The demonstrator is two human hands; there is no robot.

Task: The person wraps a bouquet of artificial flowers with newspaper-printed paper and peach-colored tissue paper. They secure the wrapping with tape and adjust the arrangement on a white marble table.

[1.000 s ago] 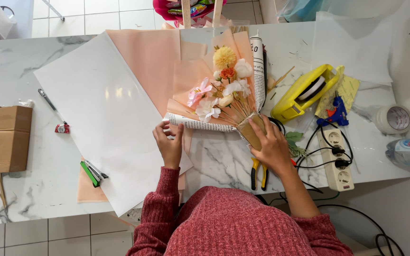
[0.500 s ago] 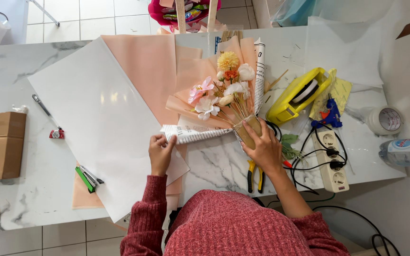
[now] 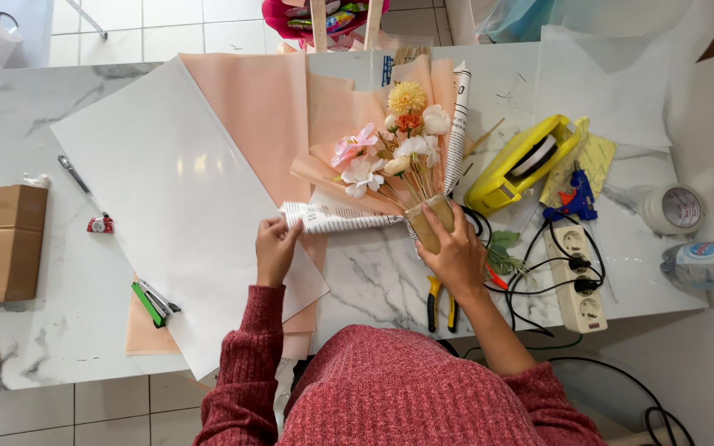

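Gripping the bound stems of the bouquet (image 3: 402, 153), right hand (image 3: 456, 256) is wrapped around the brown-taped base w/ fingers closed on it. Bouquet lies on the marble table (image 3: 35, 149), flower heads pointing away from the person: yellow, orange, white & pink blooms, sitting inside peach wrapping paper (image 3: 266, 116). Left hand (image 3: 274, 248) pinches the end of a print-patterned paper strip (image 3: 328, 219), thumb and fingers shut on its left tip; strip runs from that hand to the bouquet base. A second strip of the same print paper stands along the bouquet's right edge.

Under the left hand & spreading left is a big white sheet (image 3: 167, 206), overlapping the peach paper. Green stapler (image 3: 153, 301) lies at the sheet's lower left edge. Cardboard box (image 3: 6, 244) sits at the far left of the table, well apart from both hands. Yellow-handled pliers (image 3: 440, 301) lie just below the right wrist. Right of the bouquet: yellow tape dispenser (image 3: 522, 165), blue glue gun (image 3: 576, 198), white power strip (image 3: 580, 281) w/ black cables, tape roll (image 3: 671, 208).
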